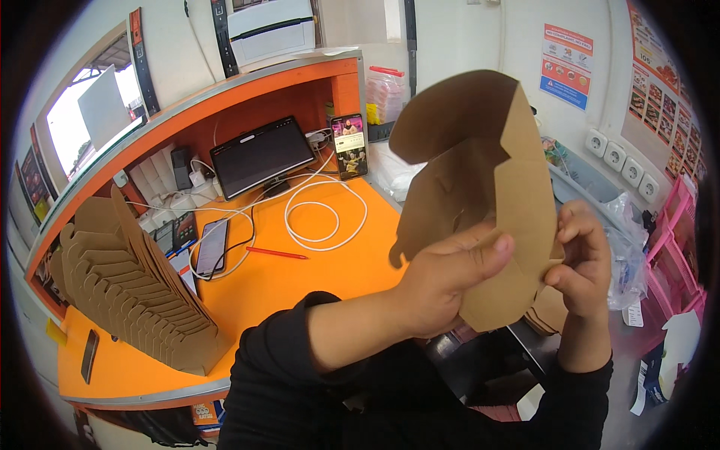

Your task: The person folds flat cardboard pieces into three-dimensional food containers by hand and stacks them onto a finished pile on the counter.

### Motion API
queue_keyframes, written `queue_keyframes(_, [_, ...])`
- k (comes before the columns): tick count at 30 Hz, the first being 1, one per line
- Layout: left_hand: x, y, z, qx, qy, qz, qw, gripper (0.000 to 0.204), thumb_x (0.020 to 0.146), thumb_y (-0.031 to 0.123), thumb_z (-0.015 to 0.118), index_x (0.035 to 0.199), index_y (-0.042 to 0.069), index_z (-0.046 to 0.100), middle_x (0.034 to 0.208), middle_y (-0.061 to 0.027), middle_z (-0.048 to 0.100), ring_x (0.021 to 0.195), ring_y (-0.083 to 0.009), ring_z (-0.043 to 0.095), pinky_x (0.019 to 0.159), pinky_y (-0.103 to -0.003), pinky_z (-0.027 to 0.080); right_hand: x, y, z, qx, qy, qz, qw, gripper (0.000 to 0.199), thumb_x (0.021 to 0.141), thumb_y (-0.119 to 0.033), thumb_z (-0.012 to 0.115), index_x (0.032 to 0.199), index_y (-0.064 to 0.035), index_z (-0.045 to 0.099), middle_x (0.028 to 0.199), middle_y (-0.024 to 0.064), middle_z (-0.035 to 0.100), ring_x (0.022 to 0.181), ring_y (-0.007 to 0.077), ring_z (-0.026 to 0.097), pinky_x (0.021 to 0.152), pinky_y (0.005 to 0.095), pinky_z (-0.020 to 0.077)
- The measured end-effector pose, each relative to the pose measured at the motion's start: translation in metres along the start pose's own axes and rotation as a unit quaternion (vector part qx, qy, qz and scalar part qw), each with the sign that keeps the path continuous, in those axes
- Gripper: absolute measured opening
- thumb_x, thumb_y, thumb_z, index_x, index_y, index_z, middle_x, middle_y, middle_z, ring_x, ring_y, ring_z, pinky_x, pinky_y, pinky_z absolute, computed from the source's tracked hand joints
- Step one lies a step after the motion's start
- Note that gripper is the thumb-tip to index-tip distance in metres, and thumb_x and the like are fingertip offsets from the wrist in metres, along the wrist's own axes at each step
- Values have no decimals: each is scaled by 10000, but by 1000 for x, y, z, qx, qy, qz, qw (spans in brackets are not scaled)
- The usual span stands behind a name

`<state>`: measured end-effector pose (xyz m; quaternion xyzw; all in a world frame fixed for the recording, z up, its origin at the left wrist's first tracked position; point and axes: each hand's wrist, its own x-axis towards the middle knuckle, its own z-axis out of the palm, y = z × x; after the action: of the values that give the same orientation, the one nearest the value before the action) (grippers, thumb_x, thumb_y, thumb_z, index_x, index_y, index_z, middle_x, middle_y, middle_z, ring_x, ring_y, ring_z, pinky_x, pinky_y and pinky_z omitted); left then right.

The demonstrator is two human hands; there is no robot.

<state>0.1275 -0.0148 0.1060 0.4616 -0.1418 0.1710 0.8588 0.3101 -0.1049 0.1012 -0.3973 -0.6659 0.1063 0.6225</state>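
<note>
Brown cardboard box (525, 202), flaps open, gripped in the left hand (442, 277); the right hand (585, 262) pinches its side. I see a carton stack (139, 292) near the desk's (364, 255) front-left corner.

Your carton (521, 202) is right of the frame's centre; on the counter (330, 281) leftward lie a pen (277, 253) and, farther left, stacked cartons (139, 289).

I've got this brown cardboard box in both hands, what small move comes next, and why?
Probably press in the edge of the cardboard box by your right hand; its thumb and fingers are there, your left hand supports the side, and the box stands open.
</note>
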Motion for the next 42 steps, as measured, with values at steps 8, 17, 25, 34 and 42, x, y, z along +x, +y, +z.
queue_keyframes(8, [2, 3, -4, 187, -18, 11, 982, 544, 872, 206, 456, 1326, 45, 202, 1230, -129, 402, 1113, -208, 435, 898, -321, 376, 8, 20, -2, 0, -77, -112, 991, 687, 624, -381, 747, 1111, -34, 408, 1022, 66, 391, 968, 186, 413, 868, 295, 323])
queue_keyframes(17, [-1, 16, 0, 297, -88, -229, 923, 434, 854, 260, 484, 1226, 50, 409, 1041, -104, 535, 961, -159, 493, 831, -269, 377, -1, -4, -3, -125, -139, -79, 979, 677, 771, -466, 546, 1189, 52, 426, 1263, 234, 382, 1115, 293, 434, 890, 361, 355])
queue_keyframes(25, [-2, 12, -3, 314, -88, -221, 919, 388, 838, 277, 497, 1151, 47, 499, 1053, -108, 555, 958, -169, 512, 830, -285, 387, -3, -9, 9, 55, -120, -59, 990, 343, 780, -281, 541, 731, 50, 612, 830, 180, 591, 764, 263, 575, 672, 331, 447])
queue_keyframes(34, [-5, 6, -5, 161, -184, -57, 968, 504, 801, 233, 566, 1226, 23, 395, 1131, -96, 515, 1059, -196, 479, 879, -323, 381, -15, -25, -2, -202, 118, -133, 963, 157, 750, -89, 533, 809, 36, 606, 695, 91, 513, 591, 186, 487, 538, 280, 378])
queue_keyframes(42, [-7, 5, 8, 77, -15, -162, 984, 403, 801, 79, 569, 1179, 25, 442, 1107, -61, 536, 1032, -164, 505, 866, -297, 405, -16, -25, 0, -91, 59, -274, 955, 194, 682, 62, 557, 815, -50, 645, 601, 29, 455, 479, 152, 440, 440, 266, 347])
